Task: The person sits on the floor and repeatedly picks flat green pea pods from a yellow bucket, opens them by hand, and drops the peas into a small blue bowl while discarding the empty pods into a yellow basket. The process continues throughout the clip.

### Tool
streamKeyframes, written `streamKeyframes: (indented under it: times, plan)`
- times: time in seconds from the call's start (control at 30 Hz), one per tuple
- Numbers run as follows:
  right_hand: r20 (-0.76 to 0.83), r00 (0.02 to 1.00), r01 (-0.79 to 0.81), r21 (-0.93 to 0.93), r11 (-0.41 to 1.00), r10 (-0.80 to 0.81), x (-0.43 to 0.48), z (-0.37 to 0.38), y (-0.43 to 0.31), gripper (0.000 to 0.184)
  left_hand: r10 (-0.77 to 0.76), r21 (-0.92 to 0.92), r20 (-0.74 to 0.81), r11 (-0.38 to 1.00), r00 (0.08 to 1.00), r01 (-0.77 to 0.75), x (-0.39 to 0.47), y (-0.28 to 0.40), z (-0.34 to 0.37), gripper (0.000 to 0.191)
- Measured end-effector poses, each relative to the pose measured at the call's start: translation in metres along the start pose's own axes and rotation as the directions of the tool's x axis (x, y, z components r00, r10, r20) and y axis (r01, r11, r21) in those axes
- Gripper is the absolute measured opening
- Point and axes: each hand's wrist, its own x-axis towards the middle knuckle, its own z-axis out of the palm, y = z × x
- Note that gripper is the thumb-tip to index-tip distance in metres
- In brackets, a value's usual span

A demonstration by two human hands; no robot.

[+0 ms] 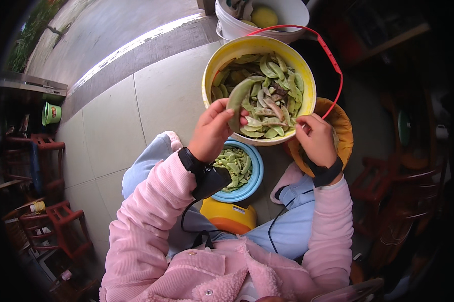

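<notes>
My left hand (216, 126) holds a large green bean pod (239, 99) between thumb and fingers, over the left side of a yellow-lined bucket (209, 71). Many pods (274, 109), green and some browned, fill the bucket. At the bucket's lower right rim is my right hand (317, 137), thumb and index finger pinched together; whether something small is between them cannot be told. Below the bucket stands a round blue basket (258, 166) with bean pods and loose beans (232, 166), partly hidden by my left wrist and the black device strapped there.
A white bucket (227, 22) with a yellow round fruit (264, 17) stands behind. The red bucket handle (331, 53) arches to the right. An orange-yellow bag (342, 128) sits at right, a yellow plastic object (227, 211) between my legs. Dark red wooden chairs (66, 217) stand at the left.
</notes>
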Motion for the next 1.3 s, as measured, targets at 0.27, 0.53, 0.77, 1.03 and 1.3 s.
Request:
streamKeyframes:
  times: [0.27, 0.53, 0.77, 1.03, 1.3]
  plan:
    - [0.404, 0.908, 0.312, -0.475, 0.823, -0.111, 0.039, 0.076, -0.012, 0.022, -0.105, -0.091, -0.407, 0.993, 0.907, 0.074, -0.007, 0.015, -0.010, 0.009]
    - [0.508, 0.859, 0.291, -0.591, 0.753, 0.067, 0.051, 0.082, -0.010, 0.025, -0.135, -0.097, -0.401, 0.990, 0.906, 0.105, -0.018, 0.019, -0.013, 0.018]
    - [0.475, 0.875, 0.210, -0.550, 0.808, 0.096, 0.096, 0.097, -0.013, 0.030, -0.186, -0.175, -0.377, 0.976, 0.908, 0.127, -0.016, 0.020, -0.011, 0.019]
    - [0.428, 0.903, 0.247, -0.449, 0.858, -0.036, 0.145, 0.109, 0.011, 0.036, -0.213, -0.175, -0.439, 0.973, 0.873, 0.150, -0.015, 0.011, -0.009, 0.015]
    - [0.353, 0.911, 0.155, -0.773, 0.615, 0.214, 0.163, 0.133, 0.026, 0.017, -0.227, -0.201, -0.409, 0.967, 0.884, 0.156, -0.014, 0.012, -0.008, 0.015]
